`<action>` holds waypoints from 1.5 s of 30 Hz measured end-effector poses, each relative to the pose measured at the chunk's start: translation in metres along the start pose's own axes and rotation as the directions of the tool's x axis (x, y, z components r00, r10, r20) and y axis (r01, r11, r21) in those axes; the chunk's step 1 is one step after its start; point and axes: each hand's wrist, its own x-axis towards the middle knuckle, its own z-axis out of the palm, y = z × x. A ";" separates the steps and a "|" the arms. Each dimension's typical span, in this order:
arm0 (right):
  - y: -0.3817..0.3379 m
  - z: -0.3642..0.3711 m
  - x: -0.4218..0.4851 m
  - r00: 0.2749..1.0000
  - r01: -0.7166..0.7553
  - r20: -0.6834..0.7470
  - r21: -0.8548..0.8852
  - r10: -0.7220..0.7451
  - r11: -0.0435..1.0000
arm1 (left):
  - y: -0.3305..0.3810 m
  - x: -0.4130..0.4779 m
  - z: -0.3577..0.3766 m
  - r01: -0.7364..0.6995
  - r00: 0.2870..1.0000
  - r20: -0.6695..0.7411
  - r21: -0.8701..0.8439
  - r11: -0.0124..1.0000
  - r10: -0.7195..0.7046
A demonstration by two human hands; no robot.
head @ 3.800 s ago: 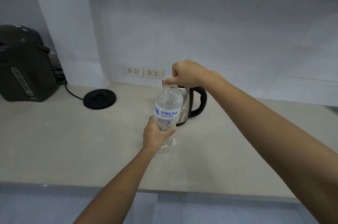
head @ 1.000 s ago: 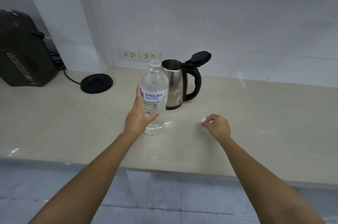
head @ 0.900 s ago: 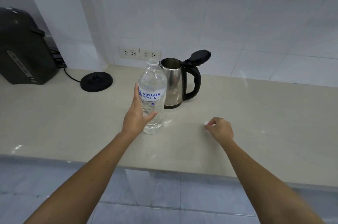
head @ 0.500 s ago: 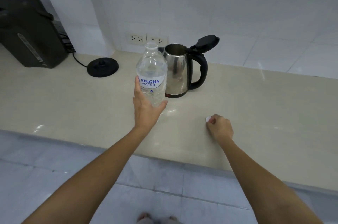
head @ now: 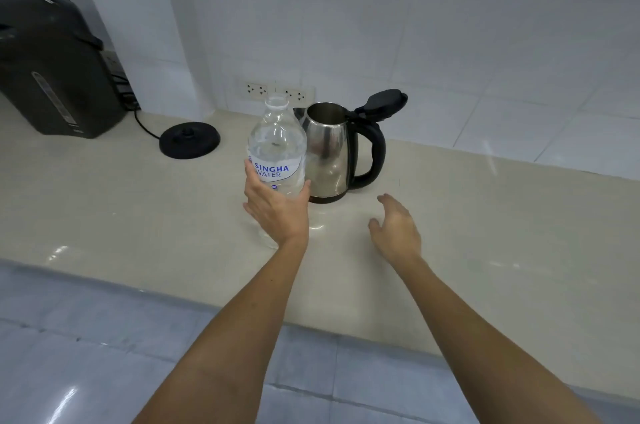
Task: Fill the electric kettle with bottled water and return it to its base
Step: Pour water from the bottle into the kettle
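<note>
A clear water bottle (head: 276,146) with a white and blue label stands upright with no cap on its neck. My left hand (head: 277,209) grips its lower half. Just behind and to the right stands the steel electric kettle (head: 329,153) with its black lid (head: 384,103) tipped open and its handle facing right. The round black kettle base (head: 189,139) lies on the counter to the left, apart from the kettle. My right hand (head: 396,229) hovers over the counter right of the kettle, fingers spread, holding nothing. The bottle cap is not visible.
A dark hot-water dispenser (head: 52,67) stands at the far left against the wall, with a cord running to the base. Two wall sockets (head: 277,91) sit behind the bottle. The beige counter (head: 502,233) ends at a front edge above a tiled floor.
My right hand, closed on the white cap half a second ago, has opened and lifted toward the kettle. The left hand keeps holding the bottle. The camera has shifted slightly.
</note>
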 end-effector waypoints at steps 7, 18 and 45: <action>-0.047 -0.044 0.049 0.843 0.357 -0.352 -0.202 -0.407 0.912 | -0.004 0.013 -0.009 0.010 0.998 0.066 -0.153 0.988 0.000; -0.096 -0.069 0.090 0.947 0.220 -0.020 -0.686 -0.321 0.693 | -0.007 0.078 -0.029 -0.149 0.908 0.387 -0.060 0.987 0.161; -0.132 -0.063 0.111 0.998 0.026 -0.019 -0.711 -0.055 0.702 | 0.009 0.248 -0.002 -0.825 0.513 0.726 0.271 0.496 0.458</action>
